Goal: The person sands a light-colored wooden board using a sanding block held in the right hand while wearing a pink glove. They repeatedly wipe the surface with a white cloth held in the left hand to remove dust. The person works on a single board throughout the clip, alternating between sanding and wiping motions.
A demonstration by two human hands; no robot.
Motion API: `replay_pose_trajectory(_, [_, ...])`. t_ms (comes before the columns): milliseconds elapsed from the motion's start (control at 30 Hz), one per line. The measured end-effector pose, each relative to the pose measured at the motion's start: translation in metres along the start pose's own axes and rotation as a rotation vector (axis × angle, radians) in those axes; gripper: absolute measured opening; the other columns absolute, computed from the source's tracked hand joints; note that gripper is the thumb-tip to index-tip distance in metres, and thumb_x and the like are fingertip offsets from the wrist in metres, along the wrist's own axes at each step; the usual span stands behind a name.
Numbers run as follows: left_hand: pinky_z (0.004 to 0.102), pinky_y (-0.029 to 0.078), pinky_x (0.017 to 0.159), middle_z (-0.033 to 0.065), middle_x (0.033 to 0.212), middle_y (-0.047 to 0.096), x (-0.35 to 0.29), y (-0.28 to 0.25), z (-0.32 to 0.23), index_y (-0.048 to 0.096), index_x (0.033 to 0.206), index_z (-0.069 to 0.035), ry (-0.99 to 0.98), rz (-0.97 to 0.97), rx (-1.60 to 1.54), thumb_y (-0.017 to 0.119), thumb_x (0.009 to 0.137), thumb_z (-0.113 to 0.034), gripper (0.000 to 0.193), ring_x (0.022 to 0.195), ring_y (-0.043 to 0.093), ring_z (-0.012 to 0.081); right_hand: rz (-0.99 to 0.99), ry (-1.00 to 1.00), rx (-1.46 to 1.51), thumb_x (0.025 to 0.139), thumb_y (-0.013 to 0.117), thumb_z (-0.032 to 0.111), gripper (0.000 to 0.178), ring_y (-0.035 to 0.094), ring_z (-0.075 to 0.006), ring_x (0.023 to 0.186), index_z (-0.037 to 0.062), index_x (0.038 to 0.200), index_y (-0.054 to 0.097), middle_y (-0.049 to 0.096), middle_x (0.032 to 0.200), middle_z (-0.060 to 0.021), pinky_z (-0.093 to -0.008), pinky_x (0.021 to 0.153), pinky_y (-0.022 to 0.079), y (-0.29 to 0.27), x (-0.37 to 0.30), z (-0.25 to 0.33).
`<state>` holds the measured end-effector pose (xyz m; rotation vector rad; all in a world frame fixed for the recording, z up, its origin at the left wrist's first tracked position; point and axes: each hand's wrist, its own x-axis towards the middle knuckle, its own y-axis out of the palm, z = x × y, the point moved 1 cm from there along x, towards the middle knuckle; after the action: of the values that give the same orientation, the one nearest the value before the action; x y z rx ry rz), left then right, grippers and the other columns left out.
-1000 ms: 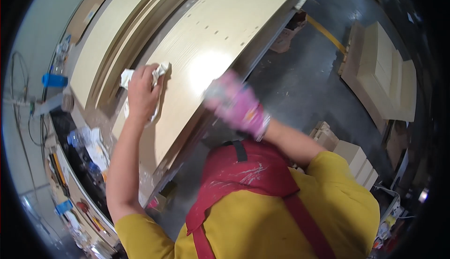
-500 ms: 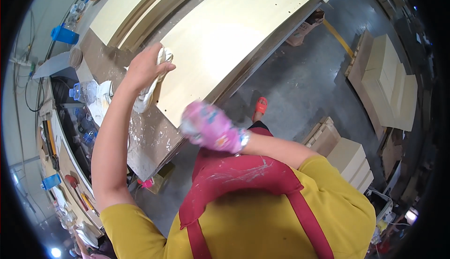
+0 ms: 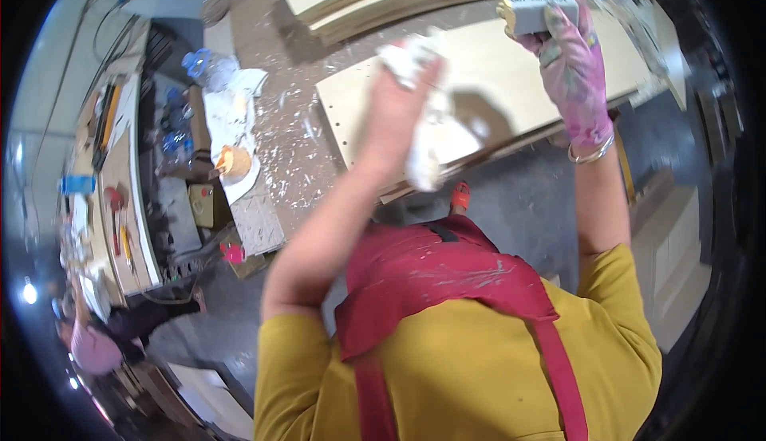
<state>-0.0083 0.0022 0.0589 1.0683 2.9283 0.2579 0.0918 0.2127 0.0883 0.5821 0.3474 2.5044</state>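
Note:
My left hand (image 3: pixel 395 110), bare and blurred by motion, grips a bunched white cloth (image 3: pixel 435 122) over a pale board (image 3: pixel 499 66). Part of the cloth hangs past the board's near edge. The board lies on the workbench and has a row of small holes near its left end. Raised above the board's right part, my right hand (image 3: pixel 570 82) wears a pink patterned glove. Its fingers are closed round a sanding block (image 3: pixel 541 12), grey on the outside with yellowish ends.
Several pale boards (image 3: pixel 399 2) are stacked at the bench's far side. A white rag (image 3: pixel 234 114), a clear plastic bottle (image 3: pixel 209 68) and an orange-tan roll (image 3: pixel 234 162) lie at left. Tools lie on a side shelf (image 3: pixel 128 202). Another person (image 3: pixel 100 349) is at lower left.
My gloved right hand has moved from near my body to the far right, and the sanding block now shows in it. My left hand has carried the cloth rightward over the board.

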Motion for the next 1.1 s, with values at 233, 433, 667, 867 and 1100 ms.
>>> replay_pose_trajectory(233, [0.0395, 0.033, 0.104, 0.0134, 0.124, 0.052, -0.002, 0.057, 0.096, 0.051, 0.125, -0.013, -0.001, 0.306, 1.002, 0.061, 0.082, -0.041, 0.053, 0.123, 0.043, 0.0297, 1.138, -0.013, -0.544, 0.084, 0.059, 0.011, 0.043, 0.064, -0.0240, 0.079, 0.0096, 0.126, 0.051, 0.064, 0.096, -0.0099, -0.0354, 0.069, 0.053, 0.143, 0.020, -0.063])
replay_pose_trajectory(433, [0.0319, 0.040, 0.089, 0.0098, 0.109, 0.050, 0.004, 0.053, 0.087, 0.049, 0.114, -0.006, 0.139, 0.190, 0.854, 0.057, 0.086, -0.019, 0.032, 0.101, 0.048, 0.0204, 1.894, 0.020, -0.368, 0.080, 0.069, 0.017, 0.039, 0.063, -0.0306, 0.082, 0.0109, 0.116, 0.055, 0.064, 0.087, -0.0141, -0.0410, 0.070, 0.048, 0.209, -0.036, -0.133])
replay_pose_trajectory(667, [0.0420, 0.045, 0.084, 0.0092, 0.102, 0.065, -0.003, 0.055, 0.087, 0.062, 0.108, -0.011, 0.279, 0.040, 1.061, 0.063, 0.081, -0.030, 0.033, 0.099, 0.058, 0.0281, 1.910, 0.050, -0.505, 0.075, 0.059, 0.005, 0.039, 0.064, -0.0263, 0.076, 0.0133, 0.113, 0.058, 0.066, 0.083, -0.0095, -0.0388, 0.067, 0.049, 0.222, -0.005, -0.158])
replay_pose_trajectory(867, [0.0433, 0.044, 0.089, 0.0132, 0.107, 0.063, -0.001, 0.055, 0.093, 0.059, 0.112, -0.007, 0.192, 0.043, 1.000, 0.060, 0.084, -0.035, 0.039, 0.103, 0.057, 0.0299, 1.971, 0.024, -0.322, 0.075, 0.060, 0.002, 0.041, 0.063, -0.0254, 0.078, 0.0109, 0.115, 0.056, 0.065, 0.084, -0.0106, -0.0367, 0.069, 0.049, 0.211, -0.021, -0.142])
replay_pose_trajectory(1100, [0.0442, 0.050, 0.074, 0.0113, 0.107, 0.055, 0.000, 0.052, 0.068, 0.057, 0.108, -0.010, 0.393, -0.032, 1.101, 0.069, 0.074, -0.030, 0.042, 0.104, 0.054, 0.0299, 1.538, -0.102, -0.625, 0.080, 0.061, 0.004, 0.040, 0.066, -0.0230, 0.080, 0.0112, 0.118, 0.056, 0.067, 0.091, -0.0093, -0.0360, 0.070, 0.051, 0.206, 0.077, -0.182])
